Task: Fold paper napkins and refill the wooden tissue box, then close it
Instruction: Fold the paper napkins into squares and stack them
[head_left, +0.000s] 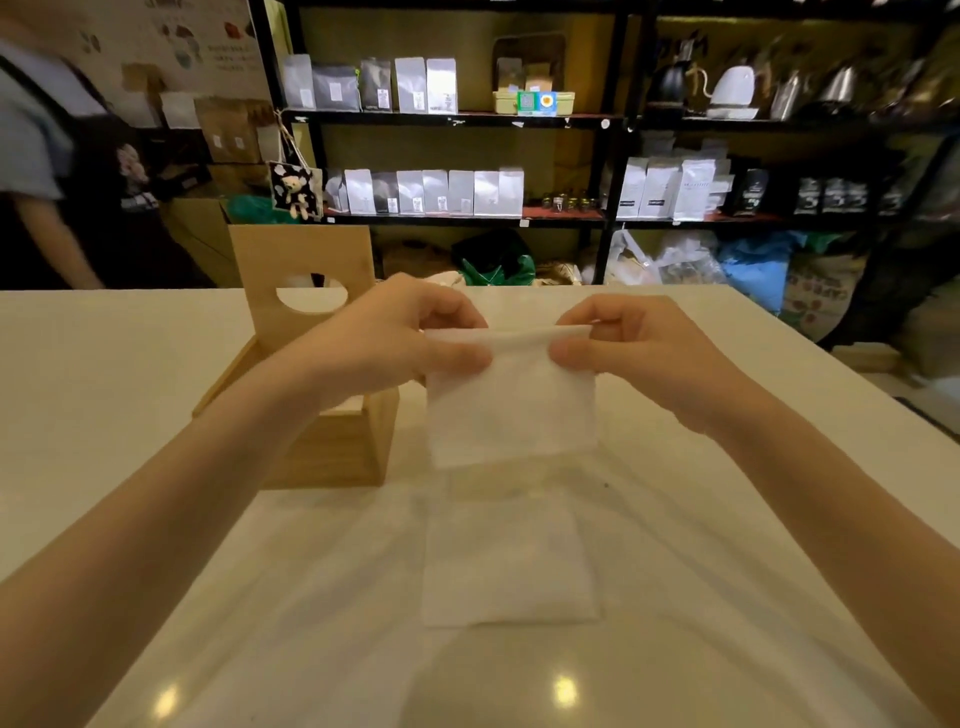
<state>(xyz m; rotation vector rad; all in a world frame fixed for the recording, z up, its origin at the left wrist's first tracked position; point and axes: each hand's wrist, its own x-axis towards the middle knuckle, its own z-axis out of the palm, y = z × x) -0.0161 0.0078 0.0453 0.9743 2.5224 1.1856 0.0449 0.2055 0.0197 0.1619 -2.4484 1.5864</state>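
Both hands up over the glossy cream worktop (104, 389), holding one white paper napkin (511, 405) by its top edge. Left hand (395, 338) pinches the top-left corner, thumb in front, fingers (441, 312) curled behind. Right hand (639, 343) pinches the top-right corner the same way. Napkin hangs down between them, clear of the worktop, top edge bunched between the two grips. Light wooden tissue box (337, 447) sits on the worktop just left of the napkin, partly behind the left wrist; its hinged lid with the oval opening (306, 280) stands upright at the far side, box open, white paper visible inside. Flat stack of white napkins (509, 566) lies on the worktop near side, directly below the held one. Far background: black metal shelves (613, 156) with silver and white pouches, blurred.
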